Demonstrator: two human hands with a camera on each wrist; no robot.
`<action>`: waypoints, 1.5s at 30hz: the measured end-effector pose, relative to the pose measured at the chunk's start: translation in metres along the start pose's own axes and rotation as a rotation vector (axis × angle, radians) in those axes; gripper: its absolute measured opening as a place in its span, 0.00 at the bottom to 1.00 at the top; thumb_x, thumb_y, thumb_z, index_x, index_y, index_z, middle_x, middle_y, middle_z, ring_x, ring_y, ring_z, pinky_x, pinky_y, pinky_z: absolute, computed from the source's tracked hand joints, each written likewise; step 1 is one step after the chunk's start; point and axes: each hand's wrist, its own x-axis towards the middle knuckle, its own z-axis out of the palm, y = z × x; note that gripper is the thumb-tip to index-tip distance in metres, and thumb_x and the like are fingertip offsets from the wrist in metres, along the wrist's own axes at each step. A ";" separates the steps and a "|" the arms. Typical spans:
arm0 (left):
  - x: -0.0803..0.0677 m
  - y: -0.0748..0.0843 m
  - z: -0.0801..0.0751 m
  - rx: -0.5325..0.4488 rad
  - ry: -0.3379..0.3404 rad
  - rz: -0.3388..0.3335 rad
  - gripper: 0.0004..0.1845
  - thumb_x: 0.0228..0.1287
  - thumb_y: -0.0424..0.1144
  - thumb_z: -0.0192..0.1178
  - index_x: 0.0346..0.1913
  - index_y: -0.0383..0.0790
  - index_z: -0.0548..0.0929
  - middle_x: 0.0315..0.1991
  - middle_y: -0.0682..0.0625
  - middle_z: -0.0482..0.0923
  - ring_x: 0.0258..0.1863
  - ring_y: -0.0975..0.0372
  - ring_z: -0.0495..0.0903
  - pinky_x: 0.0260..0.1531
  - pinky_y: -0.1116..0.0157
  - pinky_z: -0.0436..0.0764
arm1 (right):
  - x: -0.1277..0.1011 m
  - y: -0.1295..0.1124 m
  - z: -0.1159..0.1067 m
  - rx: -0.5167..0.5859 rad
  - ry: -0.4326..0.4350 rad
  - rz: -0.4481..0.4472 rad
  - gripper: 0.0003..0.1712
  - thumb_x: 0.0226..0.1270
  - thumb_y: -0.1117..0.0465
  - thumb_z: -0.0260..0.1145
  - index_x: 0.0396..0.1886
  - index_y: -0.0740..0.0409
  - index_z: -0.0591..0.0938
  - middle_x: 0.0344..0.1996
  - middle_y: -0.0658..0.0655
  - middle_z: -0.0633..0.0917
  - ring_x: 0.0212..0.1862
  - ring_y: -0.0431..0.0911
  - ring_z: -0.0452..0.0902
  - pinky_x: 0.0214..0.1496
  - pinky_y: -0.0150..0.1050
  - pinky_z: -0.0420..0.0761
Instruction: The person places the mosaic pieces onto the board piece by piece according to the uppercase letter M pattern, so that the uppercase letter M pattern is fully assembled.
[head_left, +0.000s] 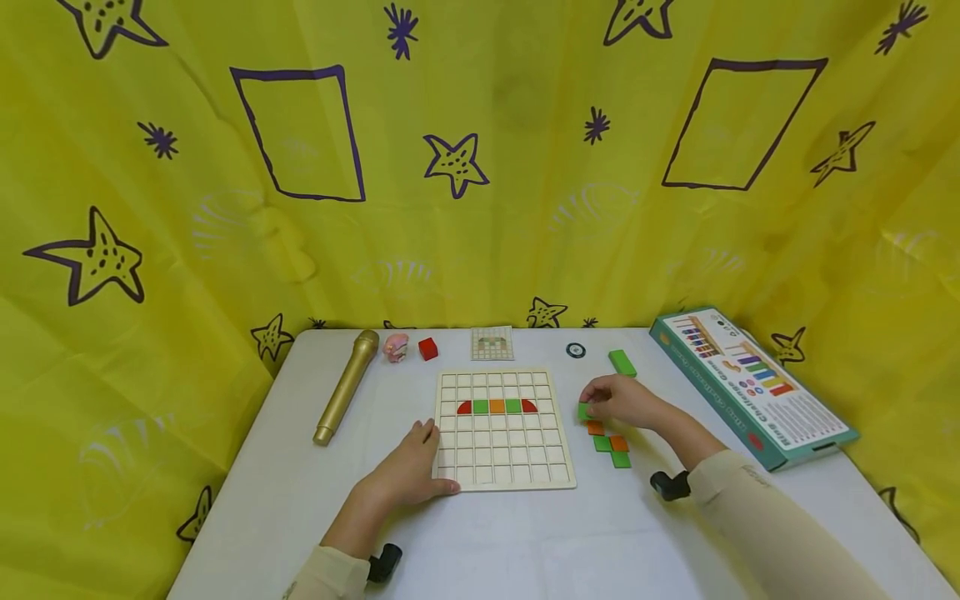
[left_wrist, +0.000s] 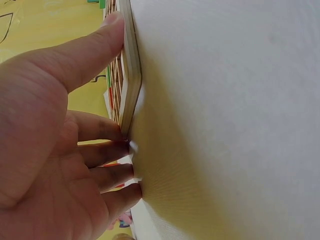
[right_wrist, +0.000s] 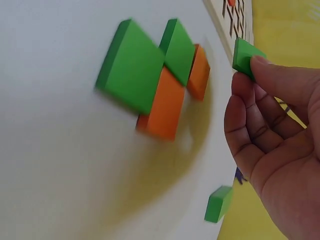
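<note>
In the head view a pale grid board (head_left: 504, 457) lies mid-table. One row in it holds a red curved piece (head_left: 465, 407), a green, an orange (head_left: 497, 407) and another green square, then a second red curved piece (head_left: 529, 407). My left hand (head_left: 401, 471) rests at the board's near left corner, thumb on the near edge and fingers along the left side, fingertips down at the tablecloth. Between thumb and forefinger, my right hand (head_left: 626, 402) pinches a green square tile (right_wrist: 245, 56) just right of the board. Below it lie orange (head_left: 618, 443) and green tiles (head_left: 621, 459).
Behind the board lies a small pattern card (head_left: 492, 353). A gold microphone (head_left: 347, 387), a pink figure (head_left: 396, 347) and a red block (head_left: 428, 348) are at left. Toward the right are a round black disc (head_left: 576, 350), a green block (head_left: 622, 363) and a game box (head_left: 757, 387).
</note>
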 end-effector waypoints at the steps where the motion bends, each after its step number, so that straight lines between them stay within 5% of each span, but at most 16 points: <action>1: 0.000 0.000 0.000 0.000 0.001 -0.002 0.55 0.54 0.55 0.75 0.73 0.21 0.60 0.76 0.32 0.55 0.76 0.40 0.52 0.70 0.48 0.62 | 0.002 -0.003 0.001 0.001 -0.001 0.001 0.06 0.67 0.66 0.68 0.42 0.58 0.85 0.35 0.51 0.83 0.40 0.47 0.75 0.45 0.41 0.78; 17: 0.000 0.001 0.000 -0.007 0.002 -0.009 0.55 0.54 0.54 0.76 0.73 0.21 0.60 0.76 0.32 0.56 0.76 0.40 0.52 0.71 0.47 0.62 | 0.041 -0.053 0.031 0.039 -0.035 -0.084 0.03 0.67 0.65 0.70 0.39 0.54 0.87 0.36 0.49 0.85 0.41 0.47 0.75 0.48 0.43 0.77; 29: 0.000 0.002 -0.002 -0.011 -0.004 -0.017 0.55 0.55 0.55 0.75 0.73 0.21 0.60 0.76 0.32 0.55 0.76 0.40 0.51 0.71 0.48 0.61 | 0.054 -0.090 0.052 0.055 -0.086 -0.140 0.02 0.66 0.66 0.71 0.37 0.57 0.87 0.31 0.48 0.85 0.35 0.43 0.78 0.40 0.37 0.80; 45: -0.001 0.000 -0.002 -0.034 -0.008 -0.004 0.55 0.54 0.56 0.75 0.73 0.21 0.61 0.75 0.31 0.56 0.76 0.39 0.52 0.70 0.45 0.63 | 0.076 -0.117 0.083 0.023 -0.110 -0.189 0.02 0.64 0.64 0.73 0.33 0.54 0.87 0.27 0.46 0.85 0.32 0.41 0.77 0.38 0.35 0.79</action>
